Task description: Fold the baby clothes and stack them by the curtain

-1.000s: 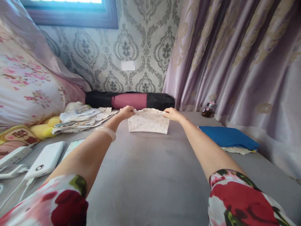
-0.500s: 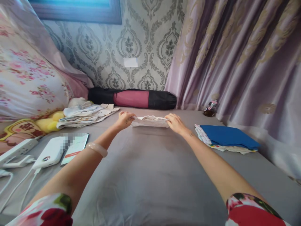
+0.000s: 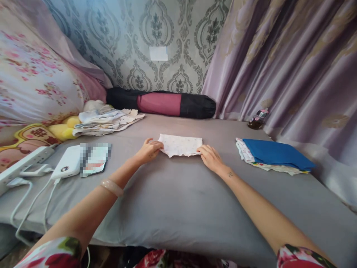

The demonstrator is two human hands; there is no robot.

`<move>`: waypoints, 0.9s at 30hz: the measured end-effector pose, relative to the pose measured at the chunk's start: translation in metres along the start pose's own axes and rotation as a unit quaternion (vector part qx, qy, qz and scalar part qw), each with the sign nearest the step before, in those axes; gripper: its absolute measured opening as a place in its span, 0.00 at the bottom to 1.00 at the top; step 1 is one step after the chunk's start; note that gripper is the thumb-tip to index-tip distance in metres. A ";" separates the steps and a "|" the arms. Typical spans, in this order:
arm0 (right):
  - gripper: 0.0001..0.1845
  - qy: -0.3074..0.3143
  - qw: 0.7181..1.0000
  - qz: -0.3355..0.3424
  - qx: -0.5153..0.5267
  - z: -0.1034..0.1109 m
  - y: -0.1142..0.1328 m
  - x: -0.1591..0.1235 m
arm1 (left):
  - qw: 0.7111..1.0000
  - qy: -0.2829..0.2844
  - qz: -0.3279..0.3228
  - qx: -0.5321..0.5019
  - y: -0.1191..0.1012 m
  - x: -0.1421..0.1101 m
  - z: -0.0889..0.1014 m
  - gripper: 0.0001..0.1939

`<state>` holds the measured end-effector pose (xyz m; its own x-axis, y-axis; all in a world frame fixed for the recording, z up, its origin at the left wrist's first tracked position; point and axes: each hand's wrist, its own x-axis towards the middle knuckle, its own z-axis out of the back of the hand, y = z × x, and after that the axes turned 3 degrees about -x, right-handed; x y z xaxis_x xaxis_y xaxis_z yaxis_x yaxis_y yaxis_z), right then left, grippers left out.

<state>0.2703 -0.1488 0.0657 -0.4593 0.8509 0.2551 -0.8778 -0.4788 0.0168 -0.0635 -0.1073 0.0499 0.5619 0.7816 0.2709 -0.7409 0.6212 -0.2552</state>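
A small white printed cloth (image 3: 182,144), folded into a flat rectangle, lies on the grey bed sheet (image 3: 178,193) in the middle of the head view. My left hand (image 3: 150,150) pinches its near left corner, thumb and fingers closed on the fabric. At the near right corner my right hand (image 3: 211,155) grips the edge with its fingertips. The cloth's near edge is uneven and wavy. Whether it is a garment or a plain piece of fabric I cannot tell.
A folded stack with a blue cloth (image 3: 279,152) on top sits to the right, near a dark bottle (image 3: 257,120). Rumpled clothes (image 3: 107,121) lie back left. A power bank (image 3: 68,162), phone (image 3: 97,158) and power strip (image 3: 28,163) are at left. A black-and-red rolled bag (image 3: 158,104) lies along the wall.
The cloth, held up edge-on between both hands before, now lies flat on the sheet with its top face showing. Both hands came down with it. The view has tilted downward.
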 end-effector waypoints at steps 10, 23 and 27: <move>0.25 0.051 0.998 -0.018 0.043 -0.006 -0.003 -0.011 | 0.999 0.033 0.033 -0.028 -0.005 -0.012 -0.002 0.19; 0.25 0.038 0.994 -0.089 0.043 -0.023 0.045 0.075 | 0.992 0.021 0.117 0.039 -0.049 0.069 -0.024 0.18; 0.31 0.079 0.989 -0.108 0.057 -0.041 0.053 0.090 | 0.989 0.043 0.127 0.057 -0.054 0.084 -0.047 0.23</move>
<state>0.1770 -0.0888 0.0497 -0.2862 0.9549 0.0790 -0.9408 -0.2957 0.1655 0.0408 -0.0721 0.0428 0.3782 0.9165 0.1306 -0.8959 0.3979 -0.1978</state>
